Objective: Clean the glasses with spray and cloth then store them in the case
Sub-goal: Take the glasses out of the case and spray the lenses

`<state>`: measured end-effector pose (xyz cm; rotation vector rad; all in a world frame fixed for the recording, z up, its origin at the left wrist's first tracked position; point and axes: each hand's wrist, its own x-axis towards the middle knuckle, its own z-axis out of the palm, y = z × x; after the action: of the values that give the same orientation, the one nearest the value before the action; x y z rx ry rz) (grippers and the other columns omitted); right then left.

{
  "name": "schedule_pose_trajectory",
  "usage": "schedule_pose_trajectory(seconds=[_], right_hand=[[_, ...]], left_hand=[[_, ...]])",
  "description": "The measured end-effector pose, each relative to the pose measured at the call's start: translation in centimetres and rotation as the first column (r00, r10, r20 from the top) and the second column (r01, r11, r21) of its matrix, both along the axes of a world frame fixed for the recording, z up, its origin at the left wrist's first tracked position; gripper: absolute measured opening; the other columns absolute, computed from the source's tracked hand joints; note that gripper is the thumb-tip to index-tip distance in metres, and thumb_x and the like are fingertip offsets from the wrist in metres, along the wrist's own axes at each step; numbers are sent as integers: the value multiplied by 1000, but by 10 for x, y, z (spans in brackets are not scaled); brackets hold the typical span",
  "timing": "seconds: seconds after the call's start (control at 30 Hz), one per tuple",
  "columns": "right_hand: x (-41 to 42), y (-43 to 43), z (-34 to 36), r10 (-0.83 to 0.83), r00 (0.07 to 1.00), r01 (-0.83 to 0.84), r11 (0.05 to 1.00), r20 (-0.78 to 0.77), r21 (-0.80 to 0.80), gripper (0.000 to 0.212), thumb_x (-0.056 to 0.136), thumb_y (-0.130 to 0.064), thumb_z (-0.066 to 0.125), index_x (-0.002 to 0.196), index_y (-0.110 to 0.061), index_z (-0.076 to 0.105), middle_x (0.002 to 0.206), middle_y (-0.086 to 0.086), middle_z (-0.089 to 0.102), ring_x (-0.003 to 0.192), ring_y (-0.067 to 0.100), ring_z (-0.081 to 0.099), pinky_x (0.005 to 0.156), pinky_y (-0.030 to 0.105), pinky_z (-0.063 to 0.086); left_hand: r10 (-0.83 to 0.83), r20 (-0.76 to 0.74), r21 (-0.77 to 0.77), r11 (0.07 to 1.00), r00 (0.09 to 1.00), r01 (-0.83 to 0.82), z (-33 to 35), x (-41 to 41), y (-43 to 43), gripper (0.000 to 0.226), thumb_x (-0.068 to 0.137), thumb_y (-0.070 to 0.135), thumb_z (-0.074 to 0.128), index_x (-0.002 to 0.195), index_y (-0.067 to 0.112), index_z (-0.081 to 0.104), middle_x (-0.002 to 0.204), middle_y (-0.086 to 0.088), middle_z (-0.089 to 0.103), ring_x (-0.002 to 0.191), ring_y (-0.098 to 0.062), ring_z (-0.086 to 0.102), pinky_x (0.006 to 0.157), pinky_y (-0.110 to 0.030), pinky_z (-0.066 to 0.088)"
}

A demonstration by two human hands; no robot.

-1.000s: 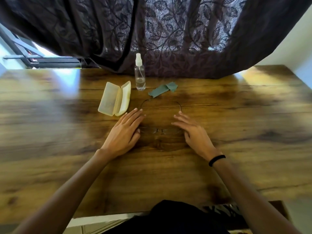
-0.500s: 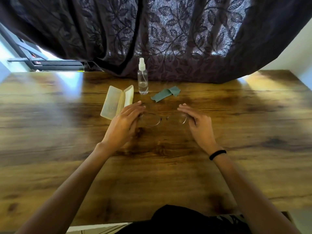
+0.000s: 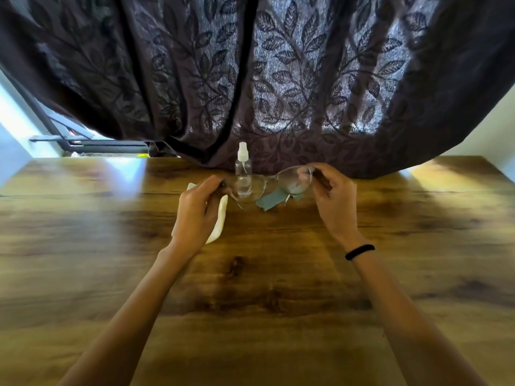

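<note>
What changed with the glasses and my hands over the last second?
The thin-rimmed clear glasses left the wooden table: the left hand and right hand gripped their ends and lifted them. The clear spray bottle, grey-green cloth and open cream case stayed put.

Our two bare forearms rise from the bottom corners of the frame toward its centre. Our left hand (image 3: 196, 215) sits just left of centre, fingers curled and pinched at the top. Our right hand (image 3: 335, 200), a dark band on its wrist, mirrors it right of centre, fingertips likewise pinched together.
</note>
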<state>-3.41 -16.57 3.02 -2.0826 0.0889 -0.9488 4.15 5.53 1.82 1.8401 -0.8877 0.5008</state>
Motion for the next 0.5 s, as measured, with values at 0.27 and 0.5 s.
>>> schedule_pose_trajectory(seconds=[0.27,0.5], right_hand=[[38,13,-16,74,997,-67,955,-14,289,8,87,-13,60,94,-14,64,85,4,70,77,7,66,70,20,55],[100,38,-33,97,974,-68,987,-207,144,28,87,-24,61,108,-6,60,106,10,68,96,17,64,82,24,51]], left_hand=[[160,-37,-175,971,986,-164,3,22,17,20,84,-6,52,95,4,65,80,9,63,75,17,54,65,-3,39],[262,-41,-210,941,964,-265,4,35,42,22,86,-5,51,95,11,63,86,27,65,81,16,56,69,-2,41]])
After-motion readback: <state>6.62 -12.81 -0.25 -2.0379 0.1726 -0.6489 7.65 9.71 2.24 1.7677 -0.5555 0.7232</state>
